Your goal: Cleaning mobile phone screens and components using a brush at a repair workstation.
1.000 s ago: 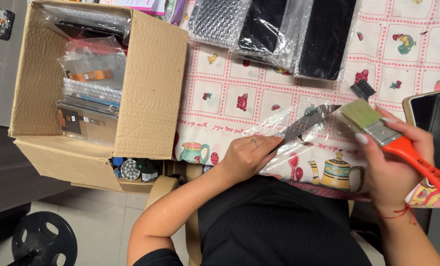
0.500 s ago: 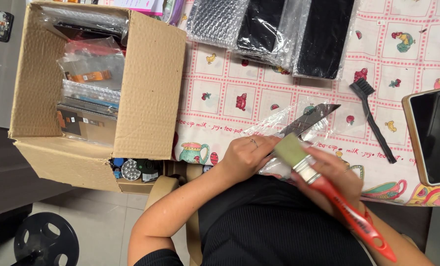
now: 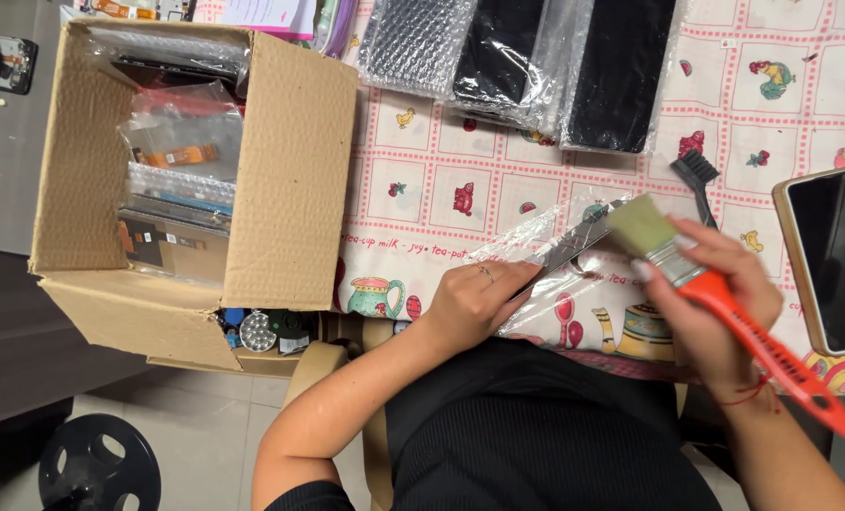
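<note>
the right hand (image 3: pixel 711 303) is wrapped tight around the orange handle of a paint brush (image 3: pixel 687 270). the pale bristles point to the upper left and sit right at the end of a flat grey part (image 3: pixel 574 248) in the middle of the frame. the left hand (image 3: pixel 475 303) is pressed down on that part and on the clear plastic bag (image 3: pixel 545 274) around it. its fingers are curled on the bag, so it holds it in place.

it looks like the brushing is only at the start. the bristles are at the tip of the part and most of the part sits inside the bag. i cannot tell if any dust is off yet.

now the count. there is one orange brush and one small black brush (image 3: pixel 695 175) lying just above it. there is one phone (image 3: pixel 834 260) at the right edge, screen dark. there is one cardboard box (image 3: pixel 290 161) at the upper left, full of bagged parts. about three wrapped black panels (image 3: pixel 517 57) lie along the top. all of it sits on one tablecloth (image 3: pixel 422 189) with little pictures.
</note>
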